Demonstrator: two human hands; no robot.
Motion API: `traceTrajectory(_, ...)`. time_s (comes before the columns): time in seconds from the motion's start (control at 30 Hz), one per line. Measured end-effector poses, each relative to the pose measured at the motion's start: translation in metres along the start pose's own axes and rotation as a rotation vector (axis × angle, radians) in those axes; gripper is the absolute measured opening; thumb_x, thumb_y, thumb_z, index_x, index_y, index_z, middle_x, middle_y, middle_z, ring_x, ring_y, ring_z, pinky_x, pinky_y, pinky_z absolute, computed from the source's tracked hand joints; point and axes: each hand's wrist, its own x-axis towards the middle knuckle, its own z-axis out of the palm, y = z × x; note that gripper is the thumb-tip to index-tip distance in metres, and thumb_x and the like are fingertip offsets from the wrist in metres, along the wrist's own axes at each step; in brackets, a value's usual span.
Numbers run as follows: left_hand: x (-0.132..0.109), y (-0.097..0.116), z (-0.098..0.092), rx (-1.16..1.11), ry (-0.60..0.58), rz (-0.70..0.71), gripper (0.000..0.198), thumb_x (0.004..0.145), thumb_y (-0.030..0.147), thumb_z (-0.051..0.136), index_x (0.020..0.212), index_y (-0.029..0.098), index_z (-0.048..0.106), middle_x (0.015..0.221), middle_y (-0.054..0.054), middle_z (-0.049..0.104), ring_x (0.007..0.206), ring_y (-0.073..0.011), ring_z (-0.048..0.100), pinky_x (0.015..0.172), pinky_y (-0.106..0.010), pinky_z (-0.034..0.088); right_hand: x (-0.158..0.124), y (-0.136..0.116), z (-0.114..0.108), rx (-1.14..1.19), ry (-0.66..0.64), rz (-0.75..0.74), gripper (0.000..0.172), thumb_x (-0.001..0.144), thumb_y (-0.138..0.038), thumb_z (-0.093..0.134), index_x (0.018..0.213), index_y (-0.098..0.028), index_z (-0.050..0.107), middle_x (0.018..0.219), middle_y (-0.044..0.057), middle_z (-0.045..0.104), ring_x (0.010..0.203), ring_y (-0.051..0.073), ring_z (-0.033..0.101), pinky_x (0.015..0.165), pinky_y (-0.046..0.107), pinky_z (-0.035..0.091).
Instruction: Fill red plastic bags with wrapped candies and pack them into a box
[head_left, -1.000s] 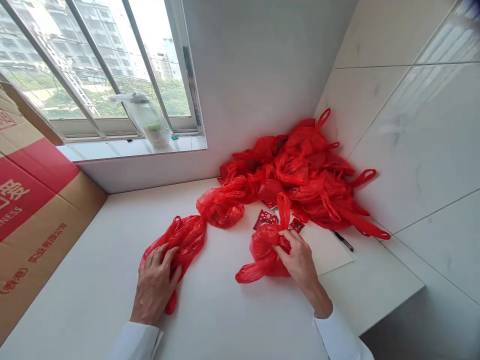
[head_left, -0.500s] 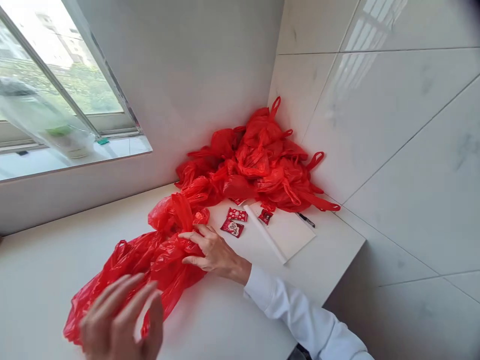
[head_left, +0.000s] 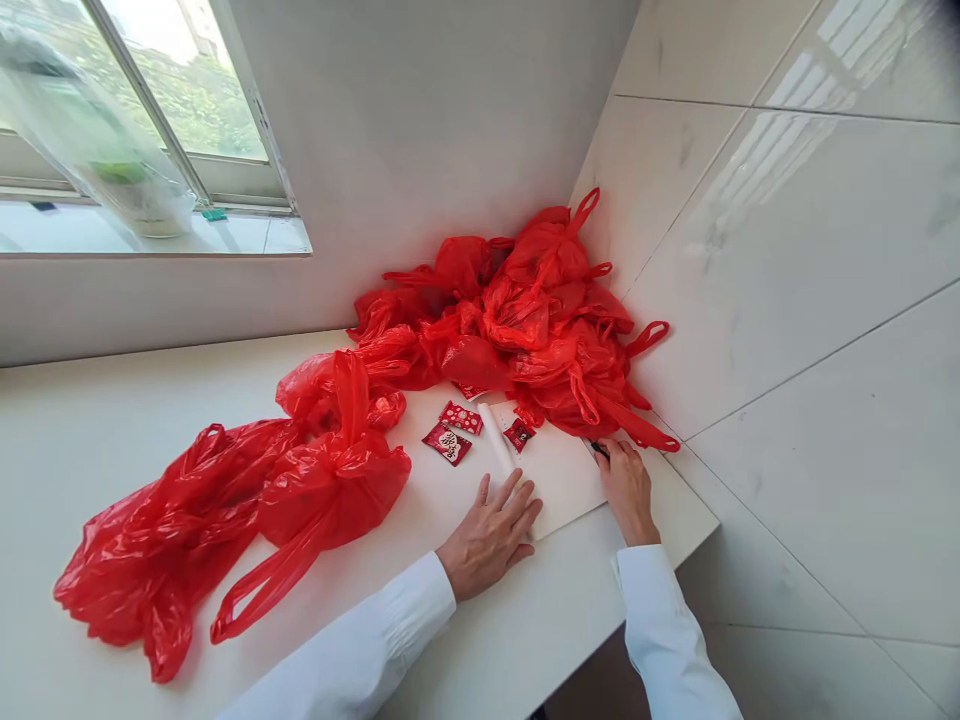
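My left hand [head_left: 489, 532] lies with its fingers spread across the lower left edge of a white notepad [head_left: 559, 480], beside its curled page. At the pad's right side my right hand [head_left: 628, 488] is closed on a black pen [head_left: 599, 450], its fingertips low near the paper. A small red packet [head_left: 519, 434] rests on the pad. Left of the pad lie a dark red packet with a white heart-shaped patch [head_left: 447, 443] and a red packet with white spots [head_left: 460, 417].
A heap of red plastic bags [head_left: 517, 310] fills the table corner against the walls. More red bags [head_left: 322, 480] spread over the left of the white table [head_left: 90, 430]. On the windowsill stands a pot wrapped in clear plastic [head_left: 154, 205].
My right hand has left the near red bag and moved right to the pen, closing on it. My left hand has come from the lower left onto the notepad.
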Motion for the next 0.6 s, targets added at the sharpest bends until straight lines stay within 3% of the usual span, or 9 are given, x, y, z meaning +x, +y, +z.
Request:
traceTrajectory(0.13, -0.03, 0.002, -0.008, -0.033, -0.022, -0.016, 0.054, 0.088, 0.036, 0.06, 0.135, 0.015, 0.044, 0.142, -0.017, 0.048, 0.138, -0.0391, 0.033, 0.099, -0.064, 0.04, -0.008, 0.006, -0.014, -0.029, -0.109, -0.01, 0.025, 0.081, -0.015, 0.048, 0.097, -0.018, 0.067, 0.094, 0.012, 0.067, 0.089, 0.028, 0.059, 0.065, 0.035, 0.041)
traceTrajectory(0.3, -0.065, 0.016, -0.028, -0.041, -0.048, -0.062, 0.046, 0.091, 0.036, 0.055, 0.132, 0.016, 0.047, 0.137, -0.015, 0.052, 0.135, -0.0372, 0.038, 0.098, -0.059, 0.042, -0.044, 0.03, -0.046, 0.071, -0.268, 0.073, 0.014, 0.076, -0.026, 0.058, 0.085, -0.022, 0.068, 0.074, 0.003, 0.067, 0.067, 0.021, 0.06, 0.061, 0.032, 0.043)
traceTrajectory(0.43, -0.059, 0.019, -0.04, 0.005, -0.067, -0.068, 0.023, 0.094, 0.025, 0.047, 0.111, 0.014, 0.058, 0.12, -0.014, 0.061, 0.124, -0.0341, 0.049, 0.097, -0.054, 0.042, -0.076, 0.034, -0.056, 0.711, -0.352, 0.311, 0.024, 0.07, -0.038, 0.07, 0.087, -0.021, 0.069, 0.082, 0.004, 0.065, 0.066, 0.016, 0.055, 0.054, 0.026, 0.043)
traceTrajectory(0.5, -0.044, 0.011, -0.041, 0.0, -0.078, -0.013, 0.023, 0.096, 0.027, 0.045, 0.109, 0.014, 0.058, 0.116, -0.012, 0.063, 0.122, -0.0299, 0.051, 0.1, -0.049, 0.041, -0.085, 0.019, -0.052, 1.081, -0.346, 0.367, 0.024, 0.067, -0.036, 0.074, 0.084, -0.021, 0.066, 0.08, 0.001, 0.06, 0.06, 0.011, 0.047, 0.049, 0.022, 0.04)
traceTrajectory(0.6, -0.017, -0.015, -0.035, -0.01, -0.095, 0.047, 0.024, 0.094, 0.028, 0.05, 0.114, 0.016, 0.057, 0.123, -0.011, 0.061, 0.125, -0.0249, 0.05, 0.103, -0.042, 0.041, -0.087, -0.018, -0.038, 1.434, -0.324, 0.331, 0.021, 0.066, -0.03, 0.074, 0.077, -0.022, 0.059, 0.072, -0.002, 0.054, 0.055, 0.008, 0.043, 0.047, 0.018, 0.037)
